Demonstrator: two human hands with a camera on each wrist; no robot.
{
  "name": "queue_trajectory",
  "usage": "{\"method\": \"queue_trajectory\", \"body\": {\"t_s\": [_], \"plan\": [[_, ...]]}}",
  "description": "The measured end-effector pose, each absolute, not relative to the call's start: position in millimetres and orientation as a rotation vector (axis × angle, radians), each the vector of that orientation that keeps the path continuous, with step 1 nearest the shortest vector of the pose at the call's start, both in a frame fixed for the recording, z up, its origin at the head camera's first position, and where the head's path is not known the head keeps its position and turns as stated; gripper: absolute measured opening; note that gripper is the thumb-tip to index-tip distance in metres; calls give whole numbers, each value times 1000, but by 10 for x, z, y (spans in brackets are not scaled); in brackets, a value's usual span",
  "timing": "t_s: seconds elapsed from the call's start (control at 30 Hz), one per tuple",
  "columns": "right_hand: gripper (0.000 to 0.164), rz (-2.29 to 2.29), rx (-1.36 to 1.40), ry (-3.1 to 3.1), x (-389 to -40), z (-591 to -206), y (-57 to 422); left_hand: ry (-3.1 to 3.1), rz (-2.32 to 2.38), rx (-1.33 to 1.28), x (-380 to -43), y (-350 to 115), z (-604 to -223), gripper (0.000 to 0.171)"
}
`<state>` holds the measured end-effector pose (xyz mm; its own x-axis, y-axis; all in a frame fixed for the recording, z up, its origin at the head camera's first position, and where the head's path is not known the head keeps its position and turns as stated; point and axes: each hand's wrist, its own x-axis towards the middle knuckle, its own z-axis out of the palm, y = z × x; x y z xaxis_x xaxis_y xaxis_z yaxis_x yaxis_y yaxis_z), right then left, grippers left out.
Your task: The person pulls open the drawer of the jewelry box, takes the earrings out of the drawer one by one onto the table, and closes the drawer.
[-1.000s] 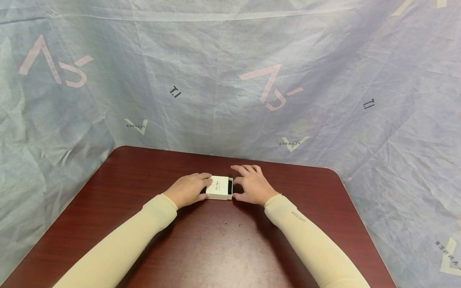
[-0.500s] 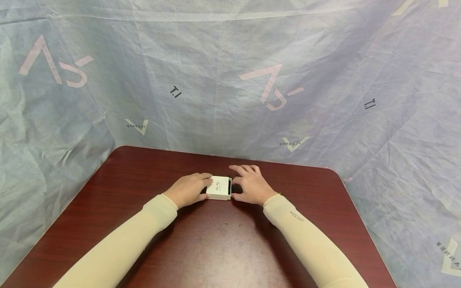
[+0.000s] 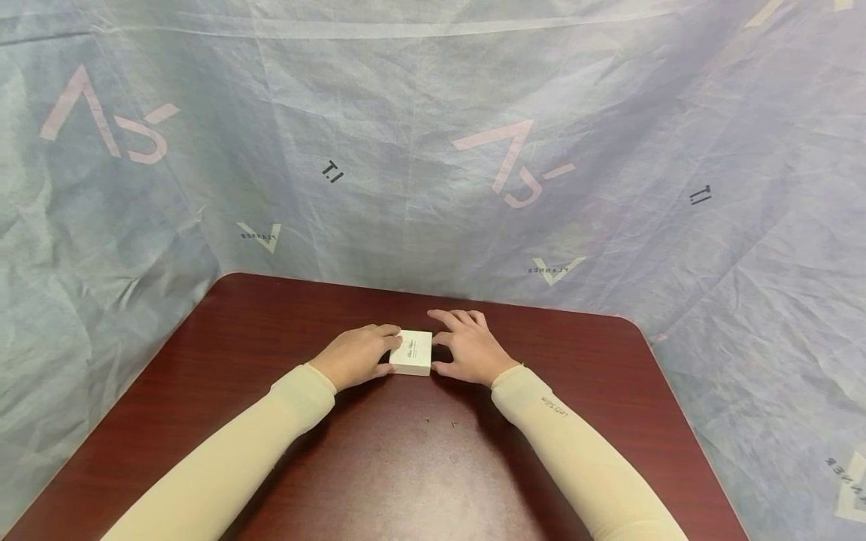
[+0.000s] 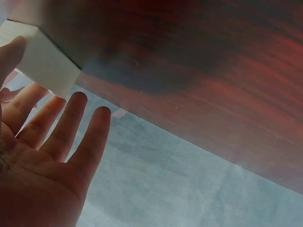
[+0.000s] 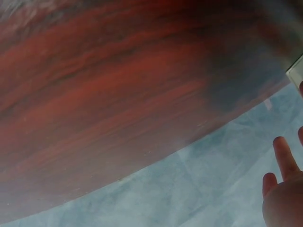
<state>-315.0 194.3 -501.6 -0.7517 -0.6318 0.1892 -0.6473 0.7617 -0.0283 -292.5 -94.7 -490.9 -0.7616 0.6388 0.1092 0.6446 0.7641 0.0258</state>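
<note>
A small white drawer-style box point(image 3: 411, 353) with dark script on its lid lies flat on the table, its inner tray slid fully into the sleeve. My left hand point(image 3: 357, 356) holds the box's left end, thumb at the near side and fingertips over the far top edge. In the left wrist view, the thumb and fingers of that hand point(image 4: 47, 156) lie either side of the white box point(image 4: 45, 59). At the right end, my right hand point(image 3: 471, 352) presses with thumb and a fingertip, while its other fingers extend away. The right wrist view catches only a corner of the box point(image 5: 297, 72).
Two tiny metal pieces, like small screws point(image 3: 427, 419), lie on the dark red wooden table point(image 3: 338, 466) nearer to me. Grey-blue printed cloth point(image 3: 406, 188) hangs behind and along both sides of the table.
The box's inner tray, with a dark inside showing at the right end, has slid left into the sleeve. My right hand has moved slightly left with it; the left hand has stayed in place.
</note>
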Motion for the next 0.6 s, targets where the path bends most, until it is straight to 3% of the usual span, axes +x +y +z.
{"method": "queue_trajectory", "body": {"t_s": [0.6], "plan": [[39,163,992,-2787,-3107,-5019,1978,-2894,-122,-1035,-2957,-942,-4912,54]]}}
